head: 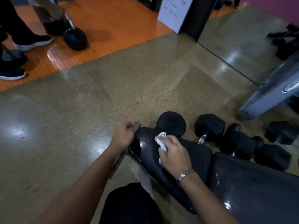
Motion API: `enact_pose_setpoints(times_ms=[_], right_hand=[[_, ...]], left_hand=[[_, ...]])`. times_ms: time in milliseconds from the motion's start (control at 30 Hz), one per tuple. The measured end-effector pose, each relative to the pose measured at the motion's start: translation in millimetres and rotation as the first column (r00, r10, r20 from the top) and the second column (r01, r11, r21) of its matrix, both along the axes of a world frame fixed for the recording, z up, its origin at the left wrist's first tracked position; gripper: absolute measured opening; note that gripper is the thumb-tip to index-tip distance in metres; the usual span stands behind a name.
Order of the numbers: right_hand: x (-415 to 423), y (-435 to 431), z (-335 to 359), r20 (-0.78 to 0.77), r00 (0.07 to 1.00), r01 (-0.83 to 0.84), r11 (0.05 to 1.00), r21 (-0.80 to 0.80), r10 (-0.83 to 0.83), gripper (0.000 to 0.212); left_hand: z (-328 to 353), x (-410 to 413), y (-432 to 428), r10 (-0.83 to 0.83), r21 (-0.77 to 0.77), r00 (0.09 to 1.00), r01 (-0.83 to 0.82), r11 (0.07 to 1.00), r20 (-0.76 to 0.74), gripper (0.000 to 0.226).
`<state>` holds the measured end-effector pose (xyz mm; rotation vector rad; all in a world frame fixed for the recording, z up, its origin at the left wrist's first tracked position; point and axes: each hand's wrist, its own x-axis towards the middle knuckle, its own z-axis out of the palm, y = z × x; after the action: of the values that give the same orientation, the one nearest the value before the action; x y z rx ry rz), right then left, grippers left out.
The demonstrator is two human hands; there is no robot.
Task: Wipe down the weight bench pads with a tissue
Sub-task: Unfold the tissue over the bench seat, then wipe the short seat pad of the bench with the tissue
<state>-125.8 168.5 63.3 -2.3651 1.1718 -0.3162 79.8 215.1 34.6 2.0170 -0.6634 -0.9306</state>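
Note:
A black weight bench lies low in the head view, with its seat pad [199, 156] in the middle and the larger back pad [258, 188] at the lower right. My right hand [174, 153] presses a crumpled white tissue [161, 139] onto the far end of the seat pad. My left hand [123, 135] is closed on the grey metal handle [137, 126] at the bench's far end. A round black roller pad [171, 123] sits just beyond the tissue.
Several black hex dumbbells [210, 126] lie on the floor right of the bench. A grey machine leg [267, 94] stands at the right, and a mirror [242, 38] runs behind it. On the orange mat, top left, are a kettlebell [75, 38] and other persons' shoes [32, 42].

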Motion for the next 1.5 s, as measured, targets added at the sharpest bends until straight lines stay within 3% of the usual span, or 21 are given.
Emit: enact_pose_setpoints(times_ms=[167,300,467,600,767,933,1033,1233,1333,1500], right_hand=[[24,38,-34,-0.335,0.938,-0.133,0.985,-0.111,0.089,0.04],[24,46,-50,-0.434,0.9,-0.147,0.966,-0.211,0.042,0.063],[39,35,-47,-0.501,0.86,-0.12,0.993,-0.023,0.093,0.065],[50,36,-43,-0.456,0.888,-0.07,0.998,0.0,0.062,0.057],[53,37,-38,-0.371,0.925,-0.083,0.996,0.025,0.086,0.055],[23,33,-57,-0.356,0.927,-0.151,0.985,-0.077,0.115,0.053],[19,25,-58,-0.362,0.93,-0.114,0.986,-0.119,0.064,0.05],[64,-9,-67,-0.341,0.939,-0.01,0.993,-0.119,-0.032,0.044],[72,-4,-64,-0.345,0.938,-0.061,0.993,-0.101,0.023,0.045],[24,6,-56,-0.359,0.923,-0.206,0.965,-0.162,0.137,0.046]], left_hand=[[-32,-1,34,-0.067,0.021,0.966,0.075,0.997,-0.248,0.048],[-46,5,41,-0.224,0.017,0.966,0.228,0.973,-0.132,0.065],[-16,-4,31,-0.394,0.218,0.918,0.378,0.9,0.039,0.05],[-12,-6,22,-0.439,0.332,0.893,0.387,0.86,0.097,0.033],[-4,-5,18,-0.481,0.376,0.868,0.409,0.832,0.121,0.034],[-13,15,12,-0.518,0.346,0.852,0.467,0.814,0.071,0.037],[-18,23,14,-0.498,0.282,0.864,0.462,0.841,0.072,0.054],[-25,25,13,-0.518,0.256,0.853,0.488,0.835,0.062,0.051],[-29,29,10,-0.438,0.226,0.899,0.427,0.875,-0.003,0.038],[-39,28,5,-0.211,0.027,0.958,0.221,0.975,-0.196,0.051]])
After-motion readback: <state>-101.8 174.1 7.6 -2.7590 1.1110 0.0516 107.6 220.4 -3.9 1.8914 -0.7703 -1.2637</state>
